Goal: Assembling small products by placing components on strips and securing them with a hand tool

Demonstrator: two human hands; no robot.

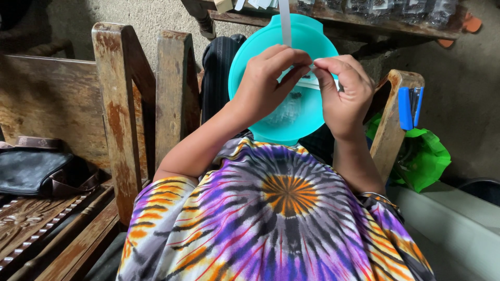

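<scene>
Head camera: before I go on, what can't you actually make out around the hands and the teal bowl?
- Small clear packet, head view: pinched between left hand and right hand; fingers cover most of it, contents unreadable.
- White strip: top cut off by the frame edge.
- Teal bowl: its contents are hidden behind both hands.
- Blue stapler on the armrest: small, jaw state unclear.

We have a single view, from a camera worn on the head, looking steeply down the front of the body. It sits close: the tie-dye shirt [276, 218] fills the lower half, and both hands meet just above the middle, over a turquoise plastic bowl [271, 78]. A wooden chair arm [117, 109] stands at left, a blue stapler [410, 106] at right, and bare floor along the top edge.
</scene>
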